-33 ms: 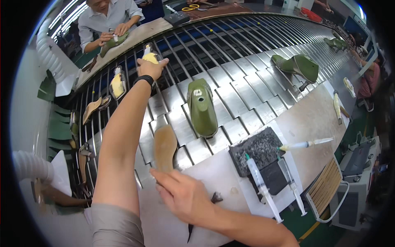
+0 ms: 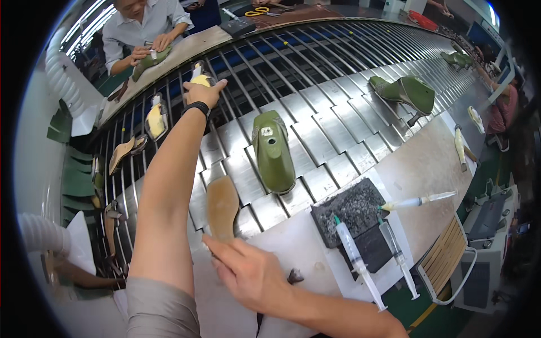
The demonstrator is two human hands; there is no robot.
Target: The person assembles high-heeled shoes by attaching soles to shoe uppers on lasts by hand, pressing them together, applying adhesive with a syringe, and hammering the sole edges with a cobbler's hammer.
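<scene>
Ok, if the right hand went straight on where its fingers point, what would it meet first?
Most likely the left arm, up-left of the right hand; depth is unclear, so that hand might pass underneath.

Shoe last [image 2: 274, 163] on conveyor [image 2: 332, 121], sole [image 2: 222, 205] left, syringes [image 2: 356, 256] right on block [image 2: 352, 201]

bright ceiling tubes [image 2: 92, 30], glaring metal slats [image 2: 313, 132], bent edges
</scene>
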